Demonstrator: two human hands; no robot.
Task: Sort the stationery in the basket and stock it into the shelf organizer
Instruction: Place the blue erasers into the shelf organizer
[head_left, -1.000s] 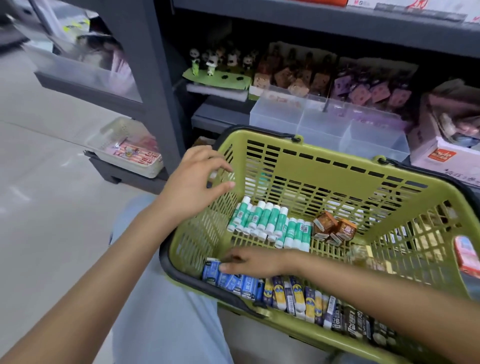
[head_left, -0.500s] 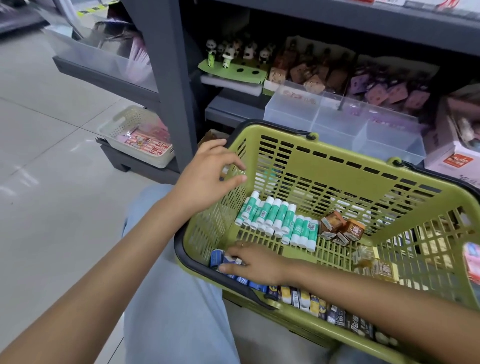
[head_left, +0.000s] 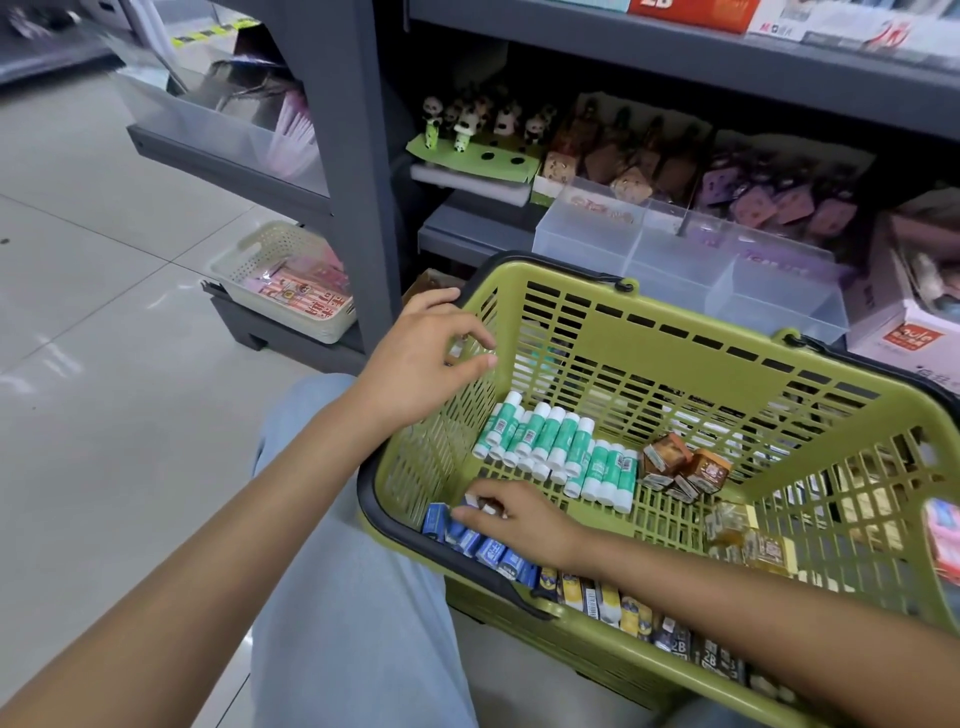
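As the left hand (head_left: 415, 358) steadies the green basket (head_left: 649, 364) with fingers loosely bent, the right hand (head_left: 514, 517) pinches a small blue box (head_left: 470, 535); light and rigid, best taken by its long sides.

Both my bare arms reach forward, hands low and apart.

My left hand (head_left: 423, 358) hangs ahead of its forearm, back toward the camera, fingers loosely curled with thumb and forefinger tips close together; whether they pinch anything I cannot tell. My right hand (head_left: 519, 519) lies lower, forearm crossing in from the right, fingers curled downward with the fingertips (head_left: 462, 512) bent under.
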